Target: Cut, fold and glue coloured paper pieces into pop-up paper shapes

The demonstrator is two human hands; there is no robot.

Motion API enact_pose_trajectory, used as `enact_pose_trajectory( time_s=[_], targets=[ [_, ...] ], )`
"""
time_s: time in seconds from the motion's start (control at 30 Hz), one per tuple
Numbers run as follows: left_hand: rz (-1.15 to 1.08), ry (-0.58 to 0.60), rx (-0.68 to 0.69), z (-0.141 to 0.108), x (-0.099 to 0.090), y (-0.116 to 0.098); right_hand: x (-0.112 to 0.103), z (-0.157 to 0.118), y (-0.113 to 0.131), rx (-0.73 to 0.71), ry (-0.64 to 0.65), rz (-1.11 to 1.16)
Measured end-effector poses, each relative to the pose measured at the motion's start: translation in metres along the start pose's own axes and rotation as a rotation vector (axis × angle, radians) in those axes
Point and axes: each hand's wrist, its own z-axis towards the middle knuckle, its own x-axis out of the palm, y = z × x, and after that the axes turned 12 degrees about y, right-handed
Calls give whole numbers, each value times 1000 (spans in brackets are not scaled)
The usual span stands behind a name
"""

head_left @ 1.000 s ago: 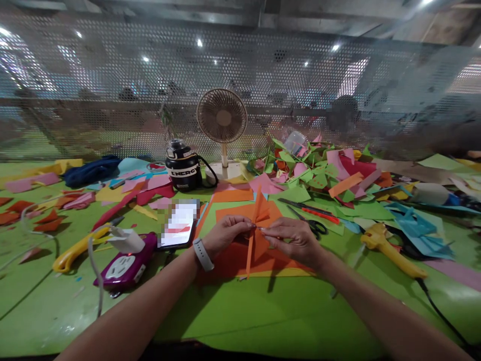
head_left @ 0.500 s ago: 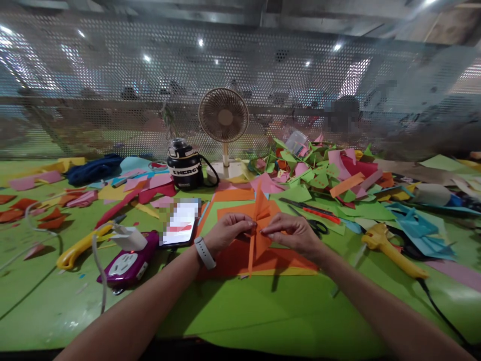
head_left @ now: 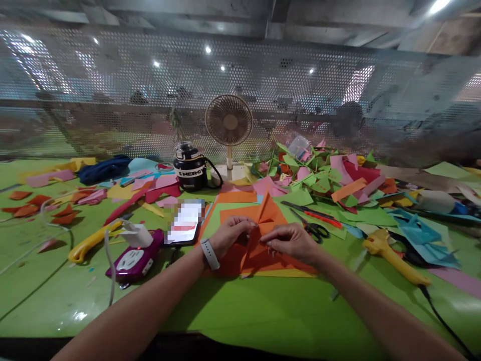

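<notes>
A folded piece of orange paper point(head_left: 266, 208) stands tilted above the stacked sheets, its pointed end up. My left hand point(head_left: 235, 235) pinches it from the left side, thumb and fingers closed; a pale watch strap is on that wrist. My right hand point(head_left: 291, 241) has its bent fingers and thumb drawn together at the paper's right side; the exact grip at the fingertips is hard to make out. Beneath both hands lie orange sheets point(head_left: 285, 266) with a yellow edge showing. Black-handled scissors point(head_left: 315, 230) rest just beyond my right hand.
A yellow glue gun point(head_left: 394, 253) lies at the right, a yellow-handled tool point(head_left: 92, 243) at the left. Near my left forearm are a purple power strip point(head_left: 137, 263) and a phone point(head_left: 188, 220). Behind stand a black bottle point(head_left: 190, 173), a fan point(head_left: 229, 120) and heaped paper scraps point(head_left: 311, 170).
The folded orange paper has tilted and turned to show more of its face. My right hand has dropped slightly along its side. The whole view has shifted a little.
</notes>
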Motion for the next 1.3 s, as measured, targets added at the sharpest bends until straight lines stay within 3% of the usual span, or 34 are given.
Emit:
enact_pose_trajectory(
  time_s=[0.37,0.57,0.67,0.77,0.87,1.3],
  targets=[
    [140,5,-69,1,4,1,-1,-1,4,33,71,-19],
    [164,-15,-42,2,6,-2,-7,-3,15,-24,-66,43],
    [164,-12,-28,3,6,-1,-5,-2,14,45,-91,-20],
    [158,-30,-12,3,6,2,-1,-1,9,143,-45,-141],
    [175,-42,10,2,7,2,3,0,4,152,28,-181],
    [155,63,-40,-1,5,-2,3,2,7,148,151,8]
  ],
)
